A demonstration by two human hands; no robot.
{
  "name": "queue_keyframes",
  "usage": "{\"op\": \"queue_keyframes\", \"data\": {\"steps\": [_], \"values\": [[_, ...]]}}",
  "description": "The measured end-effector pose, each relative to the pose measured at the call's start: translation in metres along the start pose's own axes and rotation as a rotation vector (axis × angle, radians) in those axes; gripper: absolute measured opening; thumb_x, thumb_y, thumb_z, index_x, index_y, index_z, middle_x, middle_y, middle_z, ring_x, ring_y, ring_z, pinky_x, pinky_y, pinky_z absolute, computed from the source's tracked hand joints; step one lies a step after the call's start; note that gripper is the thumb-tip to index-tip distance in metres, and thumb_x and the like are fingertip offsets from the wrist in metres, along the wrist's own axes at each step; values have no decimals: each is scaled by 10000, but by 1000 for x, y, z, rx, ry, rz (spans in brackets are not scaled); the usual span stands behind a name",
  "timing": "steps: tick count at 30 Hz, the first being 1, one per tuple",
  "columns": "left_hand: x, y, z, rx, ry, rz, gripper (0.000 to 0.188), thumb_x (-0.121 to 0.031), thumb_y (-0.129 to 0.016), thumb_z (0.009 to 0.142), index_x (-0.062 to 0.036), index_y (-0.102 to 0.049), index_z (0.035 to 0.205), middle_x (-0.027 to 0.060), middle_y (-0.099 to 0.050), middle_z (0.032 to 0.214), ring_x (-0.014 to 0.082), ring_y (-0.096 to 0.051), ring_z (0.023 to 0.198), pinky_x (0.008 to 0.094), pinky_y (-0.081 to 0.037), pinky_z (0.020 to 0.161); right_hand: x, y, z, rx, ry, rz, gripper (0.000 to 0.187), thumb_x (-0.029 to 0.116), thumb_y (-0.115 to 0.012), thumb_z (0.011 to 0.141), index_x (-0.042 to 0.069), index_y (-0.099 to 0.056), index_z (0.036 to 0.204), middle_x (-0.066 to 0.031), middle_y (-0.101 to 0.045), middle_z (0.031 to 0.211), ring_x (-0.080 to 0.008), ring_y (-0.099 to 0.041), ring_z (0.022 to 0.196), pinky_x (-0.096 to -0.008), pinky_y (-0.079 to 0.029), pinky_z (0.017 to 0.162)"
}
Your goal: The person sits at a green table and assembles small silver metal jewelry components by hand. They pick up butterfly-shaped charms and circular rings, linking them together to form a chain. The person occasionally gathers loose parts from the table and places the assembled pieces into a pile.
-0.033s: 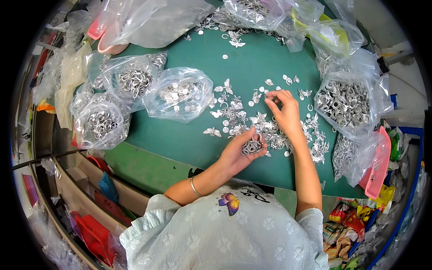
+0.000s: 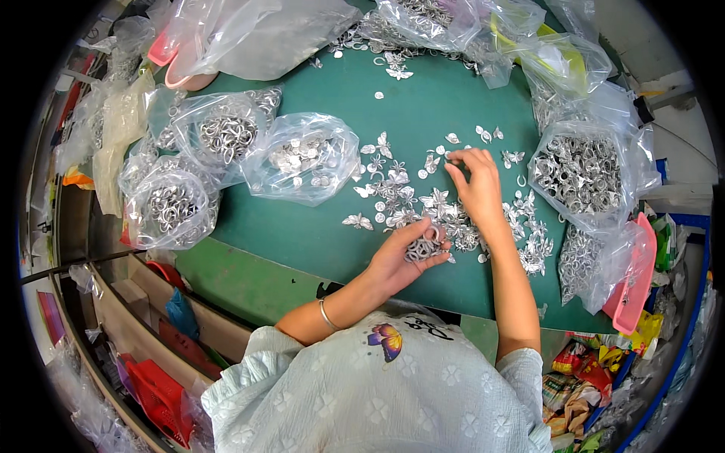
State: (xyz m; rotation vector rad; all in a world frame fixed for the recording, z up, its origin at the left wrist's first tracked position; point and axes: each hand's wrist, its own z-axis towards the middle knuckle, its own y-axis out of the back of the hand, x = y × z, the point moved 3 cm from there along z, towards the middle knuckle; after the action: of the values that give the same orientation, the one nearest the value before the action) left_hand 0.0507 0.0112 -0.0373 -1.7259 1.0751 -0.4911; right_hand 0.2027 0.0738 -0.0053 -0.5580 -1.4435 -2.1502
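My left hand (image 2: 400, 253) is palm up, its fingers curled round a small heap of silver rings (image 2: 424, 248). Its thumb lies along the upper side of them. Farther out, my right hand (image 2: 477, 181) reaches low over the table, thumb and forefinger tips drawn near each other beside small round silver pieces (image 2: 440, 150). What sits between those fingertips is too small to make out. Under and around both hands spreads a loose pile of silver metal pieces (image 2: 445, 211), many shaped like butterflies or flowers.
On the green table (image 2: 302, 234), left, stands a clear bag of round discs (image 2: 302, 155), with bags of rings (image 2: 226, 136) beside it. At right are another full bag (image 2: 578, 174) and a pink basket (image 2: 634, 279). More bags line the far edge.
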Motion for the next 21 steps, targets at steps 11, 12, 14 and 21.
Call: {"op": "queue_keyframes", "data": {"steps": [11, 12, 14, 21], "values": [[-3, 1, -15, 118, 13, 167, 250, -256, -494, 871, -92, -488, 683, 84, -538, 787, 237, -573, 819, 302, -507, 672, -14, -10, -1, 118, -641, 1194, 63, 47, -571, 793, -8, -553, 818, -74, -571, 755, -166, -506, 623, -255, -402, 567], [-4, 0, -15, 133, 36, 176, 235, -256, -500, 867, -88, -489, 704, 82, -537, 785, 234, -573, 813, 306, -507, 669, -12, -9, 4, 84, -661, 1426, 92, 79, -536, 836, -7, -541, 870, -51, -553, 746, -131, -490, 620, -239, -382, 536], [-6, -3, -15, 162, 79, 192, 210, -256, -512, 858, -82, -492, 744, 77, -537, 781, 228, -573, 799, 314, -507, 664, -16, -10, 9, 91, -644, 1606, 112, 90, -513, 849, -12, -535, 888, -41, -537, 730, -112, -476, 616, -234, -360, 509], [0, 2, -17, 165, 89, 150, 174, -215, -512, 865, -43, -536, 862, 57, -540, 801, 247, -567, 941, 363, -477, 819, -13, -28, 28, 167, -179, -12, 220, 226, -660, 736, 52, -566, 832, -66, -528, 685, -247, -507, 565, -346, -391, 494]]}}
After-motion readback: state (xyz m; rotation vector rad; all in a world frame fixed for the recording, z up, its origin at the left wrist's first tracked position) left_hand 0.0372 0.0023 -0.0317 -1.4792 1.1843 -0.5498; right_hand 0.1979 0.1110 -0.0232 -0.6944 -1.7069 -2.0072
